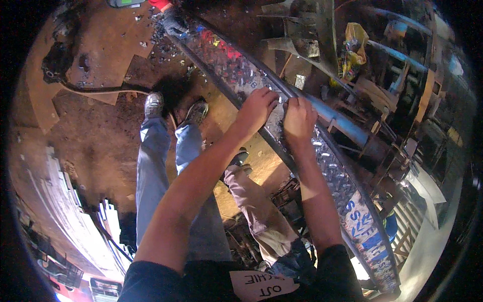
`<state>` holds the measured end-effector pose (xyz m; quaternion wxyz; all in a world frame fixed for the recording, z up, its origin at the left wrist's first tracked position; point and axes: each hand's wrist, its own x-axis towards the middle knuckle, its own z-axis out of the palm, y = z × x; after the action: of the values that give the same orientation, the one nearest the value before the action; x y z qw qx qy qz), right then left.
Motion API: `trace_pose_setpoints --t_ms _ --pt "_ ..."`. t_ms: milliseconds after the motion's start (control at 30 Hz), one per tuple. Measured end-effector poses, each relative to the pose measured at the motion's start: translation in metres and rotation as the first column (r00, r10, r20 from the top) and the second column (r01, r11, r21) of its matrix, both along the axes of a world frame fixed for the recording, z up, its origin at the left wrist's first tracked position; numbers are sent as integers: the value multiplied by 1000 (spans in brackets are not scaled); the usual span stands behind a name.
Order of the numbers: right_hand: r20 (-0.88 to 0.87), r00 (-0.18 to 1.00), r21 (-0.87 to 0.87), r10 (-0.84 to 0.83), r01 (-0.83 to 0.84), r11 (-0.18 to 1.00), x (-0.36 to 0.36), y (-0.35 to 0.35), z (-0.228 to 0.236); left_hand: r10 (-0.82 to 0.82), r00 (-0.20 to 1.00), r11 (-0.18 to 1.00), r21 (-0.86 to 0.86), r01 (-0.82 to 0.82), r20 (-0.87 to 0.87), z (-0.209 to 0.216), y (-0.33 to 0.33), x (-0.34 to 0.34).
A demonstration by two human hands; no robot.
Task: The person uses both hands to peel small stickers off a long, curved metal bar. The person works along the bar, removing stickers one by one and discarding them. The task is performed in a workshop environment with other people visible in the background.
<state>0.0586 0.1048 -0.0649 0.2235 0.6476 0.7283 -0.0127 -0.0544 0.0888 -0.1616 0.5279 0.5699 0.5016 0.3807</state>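
A long, narrow metal trough point(275, 123) with dark raised edges runs slantwise from the upper middle to the lower right. My left hand point(257, 108) is at its middle, the fingers curled and pressed together. Just to the right, my right hand point(300, 118) is closed in a similar way, a small gap between the two. Whatever the fingertips pinch is too small or hidden to name. Small shiny metal pieces point(334, 163) lie along the trough near my right forearm, and red bits point(226, 49) lie toward its far end.
A co-worker's dark-gloved hand point(174, 24) with a red sleeve rests at the trough's far end. Legs in blue jeans point(152, 151) and in beige trousers point(259, 201) stand nearby. A cable point(108, 92) crosses the floor. Beyond are a yellow bag point(356, 43) and blue beam point(339, 123).
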Motion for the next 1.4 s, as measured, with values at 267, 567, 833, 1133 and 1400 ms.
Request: trace_pose_setpoints --t_ms 267,567,833,1133,1400 --pt "109 994 -51 7 -1 999 -6 -2 -3 85 987 996 -4 -87 -138 -25 6 -19" --pt "-185 982 153 35 -6 988 4 -10 4 -133 987 983 117 144 -90 -51 31 -30" --pt "-85 996 112 15 -6 994 -1 -18 -4 -153 977 982 88 167 -148 -49 35 -22" --pt "-89 993 80 -73 80 994 -4 -17 -7 -235 908 972 -90 217 -346 -25 32 -16" --pt "-303 952 49 -44 62 997 5 -12 7 -78 989 995 -67 70 -125 -9 18 -14"
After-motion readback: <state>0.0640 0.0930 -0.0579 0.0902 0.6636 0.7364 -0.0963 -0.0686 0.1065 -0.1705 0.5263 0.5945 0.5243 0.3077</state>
